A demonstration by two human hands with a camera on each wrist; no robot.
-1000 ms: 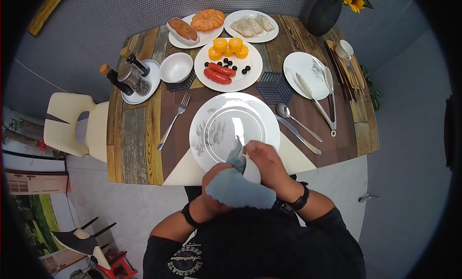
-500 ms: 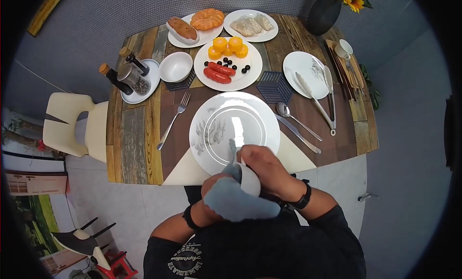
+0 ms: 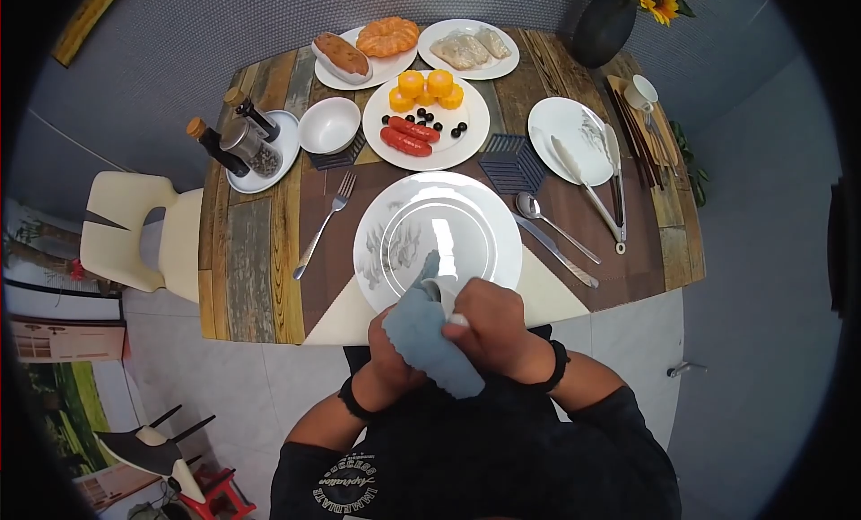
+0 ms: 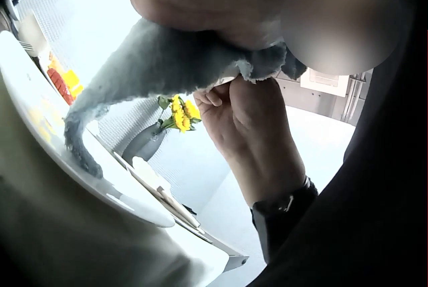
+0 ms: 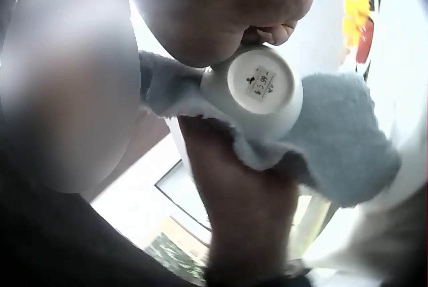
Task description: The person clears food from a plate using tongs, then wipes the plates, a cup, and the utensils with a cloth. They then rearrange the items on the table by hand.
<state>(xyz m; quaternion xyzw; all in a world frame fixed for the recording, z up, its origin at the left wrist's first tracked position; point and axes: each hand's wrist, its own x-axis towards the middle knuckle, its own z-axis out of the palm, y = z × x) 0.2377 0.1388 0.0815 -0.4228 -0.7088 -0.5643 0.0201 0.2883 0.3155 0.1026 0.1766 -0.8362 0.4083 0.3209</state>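
Left hand (image 3: 387, 351) grasping soft blue-grey fuzzy cloth (image 3: 438, 341), cloth wrapped partly around small white ceramic cup (image 5: 274, 121). Right hand (image 3: 489, 327) curled on cup's side; exact finger placement hidden. Cup between hands, at near edge of large white round plate (image 3: 493, 215), base bare with price sticker (image 5: 262, 83).

Cloth likely light, limp, grippy. Cup probably light, rigid, slick, chips if knocked on plate; best held by handle or lower wall, cloth bracing opposite side.

Beyond: white oval food plate (image 3: 471, 142), well apart.

Grey textured wall (image 3: 502, 4) behind wooden table (image 3: 247, 282); cream chair (image 3: 134, 229) on pale tiled floor (image 3: 619, 345).
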